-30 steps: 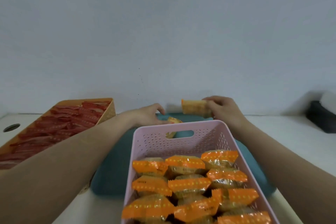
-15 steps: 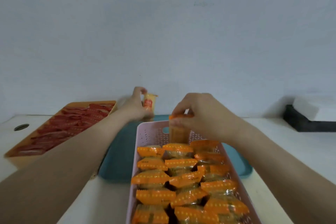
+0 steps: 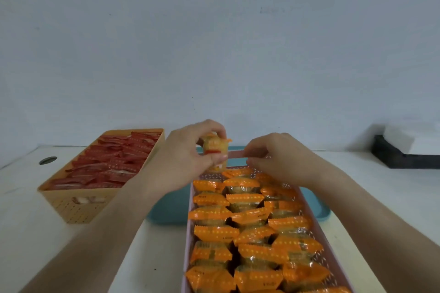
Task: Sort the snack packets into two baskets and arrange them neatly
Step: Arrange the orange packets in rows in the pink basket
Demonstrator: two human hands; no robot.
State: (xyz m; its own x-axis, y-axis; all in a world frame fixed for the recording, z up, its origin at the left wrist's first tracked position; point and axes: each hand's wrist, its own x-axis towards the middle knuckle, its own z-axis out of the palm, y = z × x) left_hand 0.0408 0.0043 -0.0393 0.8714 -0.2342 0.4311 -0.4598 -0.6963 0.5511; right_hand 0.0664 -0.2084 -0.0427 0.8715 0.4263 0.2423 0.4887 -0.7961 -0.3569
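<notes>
White worktop [image 3: 35,233] bears a pink basket [image 3: 235,154] of orange packets [image 3: 214,233] lying crosswise. At its far end the left hand [image 3: 188,164] pinches one packet [image 3: 215,148] upright; the right hand [image 3: 273,159] curls beside it, grip unclear. Red packets [image 3: 114,164] fill the tan basket [image 3: 78,209], far left.

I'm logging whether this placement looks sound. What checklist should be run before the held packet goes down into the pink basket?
1. Grip: ok. The left hand pinches the held packet between fingers and thumb.
2. Correct basket: ok. The pink basket holds only orange packets, and the red packets lie in the tan basket.
3. Free slot at the far end: cannot tell. Both hands hide it.
4. Right hand free to help: cannot tell. Its fingers curl at the far rim, and what they touch is hidden.
5. Rows neat: not ok. Some middle packets lie skewed.
</notes>
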